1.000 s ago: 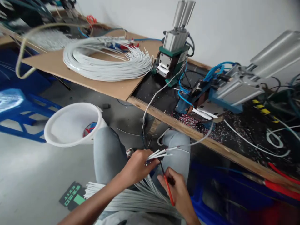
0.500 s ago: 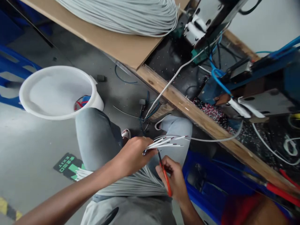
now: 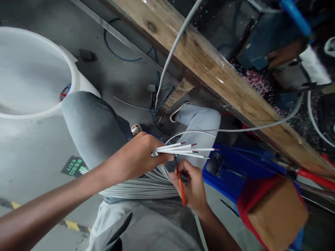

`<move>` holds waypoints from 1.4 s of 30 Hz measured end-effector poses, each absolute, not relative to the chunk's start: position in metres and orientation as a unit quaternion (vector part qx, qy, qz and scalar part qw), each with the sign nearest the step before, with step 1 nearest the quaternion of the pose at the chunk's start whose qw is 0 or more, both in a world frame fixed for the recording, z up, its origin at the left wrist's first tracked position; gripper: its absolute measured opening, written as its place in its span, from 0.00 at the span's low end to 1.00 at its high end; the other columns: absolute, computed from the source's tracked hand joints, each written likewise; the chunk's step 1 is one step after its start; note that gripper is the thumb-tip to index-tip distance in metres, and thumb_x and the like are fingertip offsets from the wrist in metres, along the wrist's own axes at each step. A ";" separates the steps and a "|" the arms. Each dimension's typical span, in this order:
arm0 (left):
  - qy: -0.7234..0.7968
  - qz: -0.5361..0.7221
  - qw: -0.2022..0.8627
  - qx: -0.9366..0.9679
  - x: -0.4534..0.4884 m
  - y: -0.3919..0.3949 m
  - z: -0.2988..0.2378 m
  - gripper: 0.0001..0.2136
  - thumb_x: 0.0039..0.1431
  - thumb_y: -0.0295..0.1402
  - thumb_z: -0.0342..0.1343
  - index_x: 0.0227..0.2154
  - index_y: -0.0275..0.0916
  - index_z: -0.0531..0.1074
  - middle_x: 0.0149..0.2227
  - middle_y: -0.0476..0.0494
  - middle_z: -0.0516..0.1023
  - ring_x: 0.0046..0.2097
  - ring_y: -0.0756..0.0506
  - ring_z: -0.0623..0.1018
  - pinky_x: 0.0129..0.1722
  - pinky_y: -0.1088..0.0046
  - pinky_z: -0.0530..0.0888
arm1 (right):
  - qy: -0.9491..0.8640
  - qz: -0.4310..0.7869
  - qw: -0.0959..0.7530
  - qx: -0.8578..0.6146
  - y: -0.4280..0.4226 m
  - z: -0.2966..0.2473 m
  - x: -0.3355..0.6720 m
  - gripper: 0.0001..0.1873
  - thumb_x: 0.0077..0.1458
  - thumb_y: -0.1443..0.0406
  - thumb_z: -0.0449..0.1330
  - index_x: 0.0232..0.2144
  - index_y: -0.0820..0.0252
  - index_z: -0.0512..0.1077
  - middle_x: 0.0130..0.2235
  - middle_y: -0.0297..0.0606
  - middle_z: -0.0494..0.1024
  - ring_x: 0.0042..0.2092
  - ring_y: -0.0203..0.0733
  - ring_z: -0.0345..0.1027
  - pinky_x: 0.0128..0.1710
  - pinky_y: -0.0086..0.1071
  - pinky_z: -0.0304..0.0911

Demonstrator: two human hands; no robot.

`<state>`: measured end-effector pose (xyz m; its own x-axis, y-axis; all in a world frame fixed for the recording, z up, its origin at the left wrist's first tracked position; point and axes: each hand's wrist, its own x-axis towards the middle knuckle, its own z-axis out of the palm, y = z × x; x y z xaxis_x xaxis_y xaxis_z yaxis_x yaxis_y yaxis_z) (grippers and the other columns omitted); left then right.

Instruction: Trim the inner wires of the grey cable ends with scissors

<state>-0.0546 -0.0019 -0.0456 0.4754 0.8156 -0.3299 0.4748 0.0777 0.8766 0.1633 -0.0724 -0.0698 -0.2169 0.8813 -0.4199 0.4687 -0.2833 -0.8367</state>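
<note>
My left hand (image 3: 142, 153) is closed round several white cables (image 3: 180, 149), whose cut ends point right and show small red and green inner wires. Just below and right of it, my right hand (image 3: 195, 186) grips orange-handled cutters (image 3: 181, 188). The dark jaws reach up to the underside of the held cables near my left fingertips; whether they touch a cable I cannot tell. Across my lap lies a thick bundle of grey-white cables (image 3: 141, 191), partly covered by my left forearm.
A white tub (image 3: 75, 82) stands at left beside my knee. A wooden beam (image 3: 209, 66) edges the bench, where machine parts and coloured scraps (image 3: 258, 83) lie. A loose grey cable (image 3: 251, 128) crosses from the bench. At right are a blue bin (image 3: 222, 181) and a red-rimmed brown seat-like object (image 3: 280, 212).
My view has dipped and come closer to the lap, so the large cable coil on the bench is out of sight. Both hands keep their holds, cutters still beside the cables.
</note>
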 end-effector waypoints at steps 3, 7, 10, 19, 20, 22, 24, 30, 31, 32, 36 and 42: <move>0.493 0.153 0.530 0.673 -0.050 0.000 -0.044 0.10 0.64 0.33 0.63 0.27 0.37 0.83 0.22 0.51 0.80 0.25 0.50 0.74 0.27 0.73 0.63 | -0.568 0.540 0.186 -0.592 -0.070 -0.069 0.166 0.18 0.54 0.55 0.65 0.25 0.54 0.61 0.23 0.23 0.64 0.27 0.31 0.57 0.29 0.29 0.56; 0.482 0.121 0.488 0.718 -0.045 0.001 -0.037 0.08 0.65 0.27 0.59 0.32 0.39 0.83 0.29 0.47 0.84 0.31 0.47 0.80 0.33 0.72 0.69 | -0.565 0.534 0.184 -0.601 -0.068 -0.069 0.170 0.16 0.53 0.58 0.66 0.23 0.54 0.62 0.22 0.23 0.65 0.26 0.33 0.57 0.29 0.30 0.56; 0.469 0.105 0.462 0.746 -0.042 -0.001 -0.033 0.11 0.61 0.19 0.57 0.32 0.40 0.81 0.34 0.45 0.85 0.36 0.45 0.83 0.36 0.72 0.73 | -0.568 0.530 0.179 -0.603 -0.069 -0.070 0.173 0.13 0.53 0.59 0.65 0.24 0.54 0.65 0.24 0.25 0.68 0.27 0.34 0.59 0.28 0.31 0.57; 0.461 0.080 0.425 0.775 -0.034 -0.003 -0.041 0.08 0.60 0.19 0.57 0.33 0.38 0.76 0.35 0.44 0.82 0.36 0.39 0.83 0.33 0.65 0.73 | -0.581 0.520 0.139 -0.610 -0.064 -0.069 0.178 0.14 0.55 0.59 0.64 0.24 0.53 0.64 0.23 0.25 0.63 0.27 0.36 0.56 0.29 0.33 0.53; 0.462 0.078 0.415 0.780 -0.034 -0.002 -0.041 0.09 0.60 0.18 0.57 0.33 0.38 0.76 0.35 0.45 0.82 0.35 0.40 0.82 0.31 0.66 0.72 | -0.581 0.518 0.137 -0.612 -0.064 -0.069 0.179 0.14 0.56 0.59 0.64 0.24 0.53 0.63 0.22 0.25 0.63 0.27 0.36 0.56 0.28 0.33 0.53; 0.464 0.080 0.395 0.789 -0.032 -0.002 -0.041 0.09 0.59 0.18 0.57 0.31 0.39 0.74 0.33 0.46 0.80 0.33 0.41 0.81 0.28 0.67 0.69 | -0.578 0.517 0.137 -0.616 -0.064 -0.069 0.178 0.15 0.56 0.60 0.63 0.23 0.53 0.62 0.22 0.25 0.62 0.27 0.36 0.55 0.28 0.34 0.53; 0.462 0.090 0.381 0.796 -0.031 -0.003 -0.041 0.09 0.59 0.18 0.57 0.30 0.40 0.73 0.32 0.48 0.79 0.31 0.42 0.80 0.26 0.68 0.68 | -0.573 0.524 0.140 -0.614 -0.064 -0.069 0.177 0.15 0.57 0.59 0.62 0.23 0.53 0.63 0.22 0.25 0.62 0.26 0.36 0.55 0.27 0.34 0.53; 0.450 0.109 0.302 0.833 -0.031 -0.010 -0.046 0.12 0.57 0.15 0.52 0.31 0.41 0.72 0.31 0.48 0.79 0.26 0.44 0.78 0.21 0.65 0.61 | -0.557 0.558 0.144 -0.598 -0.059 -0.065 0.167 0.12 0.60 0.56 0.60 0.26 0.53 0.68 0.22 0.27 0.64 0.27 0.38 0.62 0.27 0.34 0.61; 0.449 0.116 0.287 0.838 -0.030 -0.011 -0.047 0.13 0.56 0.15 0.51 0.32 0.41 0.72 0.31 0.48 0.79 0.25 0.44 0.77 0.21 0.64 0.60 | -0.556 0.560 0.144 -0.597 -0.058 -0.064 0.166 0.12 0.60 0.57 0.60 0.26 0.52 0.69 0.22 0.27 0.64 0.27 0.39 0.63 0.27 0.34 0.61; 0.447 0.121 0.276 0.842 -0.030 -0.011 -0.049 0.14 0.56 0.14 0.51 0.32 0.40 0.73 0.31 0.48 0.79 0.25 0.44 0.77 0.21 0.63 0.60 | -0.557 0.560 0.144 -0.596 -0.058 -0.064 0.165 0.11 0.60 0.57 0.60 0.26 0.52 0.70 0.21 0.27 0.64 0.27 0.40 0.64 0.26 0.34 0.61; 0.448 0.115 0.285 0.840 -0.030 -0.008 -0.051 0.13 0.56 0.15 0.51 0.31 0.39 0.74 0.31 0.47 0.80 0.25 0.43 0.77 0.21 0.62 0.60 | -0.556 0.556 0.156 -0.598 -0.058 -0.066 0.166 0.11 0.58 0.59 0.62 0.25 0.53 0.68 0.22 0.27 0.65 0.27 0.39 0.63 0.26 0.34 0.59; 0.441 0.115 0.442 0.772 -0.032 0.004 -0.045 0.11 0.58 0.17 0.54 0.35 0.35 0.79 0.33 0.43 0.82 0.36 0.39 0.82 0.34 0.63 0.73 | -0.544 0.540 0.187 -0.615 -0.060 -0.074 0.170 0.19 0.55 0.56 0.64 0.22 0.53 0.60 0.22 0.24 0.60 0.26 0.34 0.55 0.26 0.32 0.53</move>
<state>-0.0321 0.0043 -0.0448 0.5840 0.7834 -0.2128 0.5802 -0.2196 0.7843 0.1701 -0.0603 -0.0735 -0.1746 0.8704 -0.4603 0.4677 -0.3380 -0.8167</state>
